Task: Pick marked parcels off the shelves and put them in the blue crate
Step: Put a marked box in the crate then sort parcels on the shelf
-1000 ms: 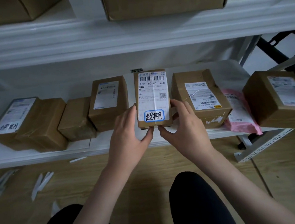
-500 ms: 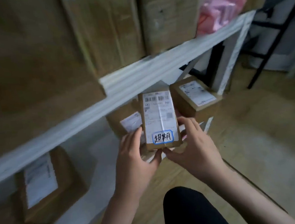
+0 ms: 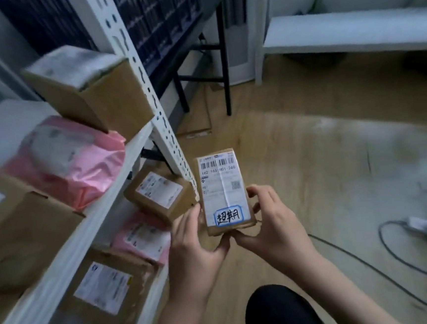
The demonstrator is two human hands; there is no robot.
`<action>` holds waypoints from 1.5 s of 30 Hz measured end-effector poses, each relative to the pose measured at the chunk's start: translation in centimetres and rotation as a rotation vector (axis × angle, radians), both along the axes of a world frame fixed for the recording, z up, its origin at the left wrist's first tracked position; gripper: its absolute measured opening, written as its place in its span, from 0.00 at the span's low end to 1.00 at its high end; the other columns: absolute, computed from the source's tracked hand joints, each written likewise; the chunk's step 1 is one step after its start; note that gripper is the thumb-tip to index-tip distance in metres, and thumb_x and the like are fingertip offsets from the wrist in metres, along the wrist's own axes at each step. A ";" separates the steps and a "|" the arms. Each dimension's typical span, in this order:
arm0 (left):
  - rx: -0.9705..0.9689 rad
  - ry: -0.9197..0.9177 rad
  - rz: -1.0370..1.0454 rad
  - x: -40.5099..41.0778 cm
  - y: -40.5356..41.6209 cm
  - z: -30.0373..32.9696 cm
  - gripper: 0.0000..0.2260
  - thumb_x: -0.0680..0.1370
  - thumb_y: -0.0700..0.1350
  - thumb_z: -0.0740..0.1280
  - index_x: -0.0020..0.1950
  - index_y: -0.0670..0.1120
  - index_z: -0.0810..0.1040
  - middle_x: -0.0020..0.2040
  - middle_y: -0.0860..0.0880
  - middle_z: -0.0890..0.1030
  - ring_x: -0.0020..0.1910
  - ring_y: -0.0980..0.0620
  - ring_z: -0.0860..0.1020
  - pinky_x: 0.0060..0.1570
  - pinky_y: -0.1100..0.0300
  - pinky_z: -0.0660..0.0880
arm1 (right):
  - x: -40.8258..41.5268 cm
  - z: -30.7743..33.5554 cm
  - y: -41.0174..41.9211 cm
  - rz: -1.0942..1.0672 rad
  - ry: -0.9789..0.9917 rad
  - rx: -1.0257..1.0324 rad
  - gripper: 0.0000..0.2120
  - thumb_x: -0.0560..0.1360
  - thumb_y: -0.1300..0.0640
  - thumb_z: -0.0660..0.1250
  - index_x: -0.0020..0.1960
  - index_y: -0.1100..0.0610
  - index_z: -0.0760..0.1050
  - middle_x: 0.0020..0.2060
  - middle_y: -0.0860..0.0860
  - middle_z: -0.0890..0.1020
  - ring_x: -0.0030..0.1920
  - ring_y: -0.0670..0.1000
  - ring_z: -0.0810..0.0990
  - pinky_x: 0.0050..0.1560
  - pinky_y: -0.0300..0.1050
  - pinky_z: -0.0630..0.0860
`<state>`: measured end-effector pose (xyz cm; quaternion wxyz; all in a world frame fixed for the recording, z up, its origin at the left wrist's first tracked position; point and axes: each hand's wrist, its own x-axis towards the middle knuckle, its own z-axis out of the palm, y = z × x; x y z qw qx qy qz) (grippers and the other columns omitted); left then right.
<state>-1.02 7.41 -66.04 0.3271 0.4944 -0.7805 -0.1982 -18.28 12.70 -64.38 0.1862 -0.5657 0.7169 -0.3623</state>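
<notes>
Facing a white slotted-metal shelving rack on your left, loaded with brown cardboard boxes and pink plastic mailer bags; pale wood-look floor open to your right; the small brown cardboard parcel, white label marked with a blue-ringed handwritten tag, sits clear of the shelves, between your palms; long axis pointing away from you; left hand grips its left edge, right hand its right edge and lower corner, thumbs meeting beneath; blue crate not in view, so judge the carry direction unknown; both hands equally placed.
</notes>
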 end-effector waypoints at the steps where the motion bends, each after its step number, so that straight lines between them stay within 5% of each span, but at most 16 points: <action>1: 0.016 -0.015 -0.023 -1.2 -0.1 1.2 0.37 0.63 0.46 0.84 0.69 0.43 0.75 0.59 0.52 0.77 0.59 0.52 0.76 0.61 0.65 0.72 | -1.0 1.0 0.4 -0.027 0.010 0.012 0.35 0.63 0.41 0.75 0.66 0.48 0.67 0.56 0.39 0.71 0.49 0.41 0.76 0.41 0.34 0.71; 2: 0.036 -0.026 -0.050 -2.2 -0.1 2.4 0.37 0.63 0.47 0.84 0.70 0.43 0.75 0.59 0.51 0.78 0.61 0.53 0.75 0.62 0.69 0.70 | -1.8 2.1 0.8 -0.054 0.014 0.030 0.35 0.63 0.42 0.75 0.66 0.49 0.67 0.56 0.39 0.71 0.48 0.41 0.76 0.41 0.34 0.71; 6: 0.062 -0.074 -0.118 -5.1 0.8 7.3 0.36 0.66 0.49 0.82 0.71 0.43 0.74 0.62 0.48 0.79 0.64 0.51 0.75 0.63 0.55 0.75 | -3.8 6.2 2.8 -0.151 0.015 0.070 0.37 0.64 0.43 0.78 0.68 0.52 0.68 0.56 0.42 0.72 0.46 0.41 0.75 0.38 0.32 0.69; 11: 0.092 -0.095 -0.152 -6.4 2.8 13.5 0.37 0.67 0.48 0.82 0.72 0.42 0.73 0.62 0.47 0.78 0.65 0.54 0.71 0.62 0.61 0.69 | -4.4 12.0 5.2 -0.224 0.021 0.063 0.36 0.64 0.45 0.79 0.67 0.54 0.69 0.56 0.43 0.73 0.45 0.41 0.75 0.41 0.37 0.71; 20: 0.122 -0.147 -0.206 -5.0 7.7 24.0 0.36 0.67 0.46 0.82 0.72 0.42 0.72 0.64 0.47 0.78 0.66 0.49 0.73 0.61 0.52 0.76 | -2.5 21.7 10.6 -0.282 -0.029 0.113 0.36 0.65 0.43 0.78 0.67 0.51 0.67 0.56 0.40 0.72 0.46 0.40 0.74 0.39 0.37 0.73; 26: 0.155 -0.131 -0.203 -4.8 8.2 30.6 0.35 0.69 0.47 0.81 0.72 0.42 0.72 0.64 0.47 0.78 0.66 0.50 0.72 0.62 0.57 0.72 | -2.3 28.7 11.2 -0.279 -0.029 0.129 0.35 0.66 0.44 0.78 0.67 0.52 0.68 0.57 0.43 0.73 0.47 0.42 0.75 0.42 0.43 0.77; 45: 0.072 -0.051 -0.146 -18.4 -11.1 41.6 0.35 0.67 0.49 0.82 0.70 0.41 0.74 0.62 0.45 0.79 0.66 0.48 0.73 0.61 0.59 0.72 | -17.1 41.7 -8.8 -0.189 0.047 0.101 0.36 0.66 0.43 0.77 0.68 0.51 0.67 0.59 0.43 0.73 0.48 0.44 0.77 0.44 0.42 0.76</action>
